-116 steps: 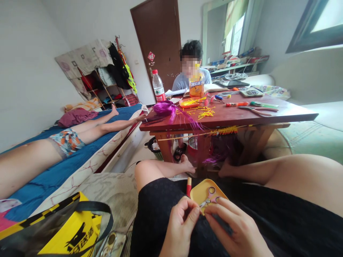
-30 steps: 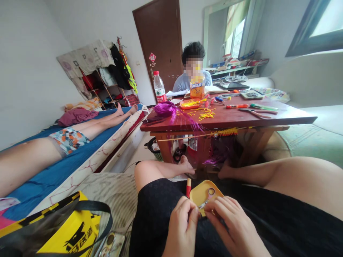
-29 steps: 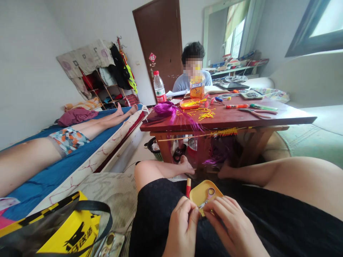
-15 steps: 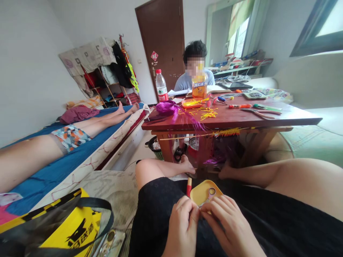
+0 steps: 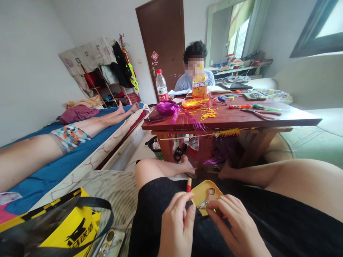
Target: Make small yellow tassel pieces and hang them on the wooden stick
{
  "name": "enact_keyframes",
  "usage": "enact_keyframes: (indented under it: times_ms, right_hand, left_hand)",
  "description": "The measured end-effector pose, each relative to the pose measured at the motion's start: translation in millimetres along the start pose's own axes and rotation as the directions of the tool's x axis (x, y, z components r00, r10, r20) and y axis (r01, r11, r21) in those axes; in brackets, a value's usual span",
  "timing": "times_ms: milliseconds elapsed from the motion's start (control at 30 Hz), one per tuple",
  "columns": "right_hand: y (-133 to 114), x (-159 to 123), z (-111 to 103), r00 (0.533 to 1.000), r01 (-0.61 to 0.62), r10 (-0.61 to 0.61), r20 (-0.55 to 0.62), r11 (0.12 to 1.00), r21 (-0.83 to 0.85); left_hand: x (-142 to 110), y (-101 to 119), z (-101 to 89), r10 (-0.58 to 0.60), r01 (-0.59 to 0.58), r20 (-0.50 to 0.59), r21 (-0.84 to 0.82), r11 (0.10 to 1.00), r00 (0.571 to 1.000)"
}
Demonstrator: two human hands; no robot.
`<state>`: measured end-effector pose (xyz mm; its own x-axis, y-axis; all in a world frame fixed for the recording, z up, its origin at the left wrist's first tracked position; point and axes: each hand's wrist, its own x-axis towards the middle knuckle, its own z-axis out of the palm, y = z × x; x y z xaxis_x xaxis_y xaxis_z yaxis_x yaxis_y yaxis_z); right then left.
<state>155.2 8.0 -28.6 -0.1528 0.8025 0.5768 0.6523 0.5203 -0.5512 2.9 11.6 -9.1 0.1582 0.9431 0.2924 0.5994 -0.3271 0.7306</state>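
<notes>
My left hand (image 5: 177, 219) is over my lap, its thumb and index fingertip apart with nothing visible between them. To its right, my right hand (image 5: 233, 216) has thumb and fingers drawn together in a pinch. Whatever it holds is too small or too hidden to name; a speck of red shows by its fingers. Just beyond both hands, a shallow yellow tray (image 5: 199, 189) rests on my black clothing. In it lies a small pair of scissors (image 5: 211, 192) with a pinkish handle, partly covered by my right fingers. A red-and-tan stick-like piece (image 5: 189, 185) is beside the tray.
On the wooden table (image 5: 171, 125) are purple strands (image 5: 167, 107), yellow pieces (image 5: 209, 115), pliers (image 5: 258, 113) and two bottles. A person (image 5: 182, 82) sits behind it. Another person lies on the bed (image 5: 107, 141) at left. A yellow-black bag (image 5: 77, 228) is near my left side.
My hands were together at the fingertips and have moved apart, the left one going left and its fingers spreading. More of the scissors and tray now shows between them.
</notes>
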Motion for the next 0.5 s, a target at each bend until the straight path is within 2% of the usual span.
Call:
enact_keyframes:
  times_ms: [67, 133, 333, 500]
  right_hand:
    - [-1.3, -0.6, 0.9, 1.0, -0.018, 0.018, -0.023, 1.0, 0.014]
    - [-1.4, -1.0, 1.6, 1.0, -0.007, 0.007, -0.006, 1.0, 0.024]
    - [2.4, -1.3, -0.2, 0.999, 0.028, -0.029, 0.017, 0.999, 0.03]
    - [-0.6, -1.4, 2.1, 0.999, -0.013, 0.011, 0.032, 0.998, 0.061]
  left_hand:
    - [-0.6, 0.7, 1.3, -0.012, 0.016, 0.073, -0.061, 0.998, 0.997]
    - [-0.6, 1.1, 3.4, -0.002, 0.007, 0.093, -0.051, 0.999, 0.996]
    - [1.2, 1.9, 3.3, 0.11, -0.109, -0.013, 0.085, 0.99, 0.994]
    - [0.9, 2.7, 2.3, 0.195, -0.193, 0.009, 0.175, 0.965, 0.981]
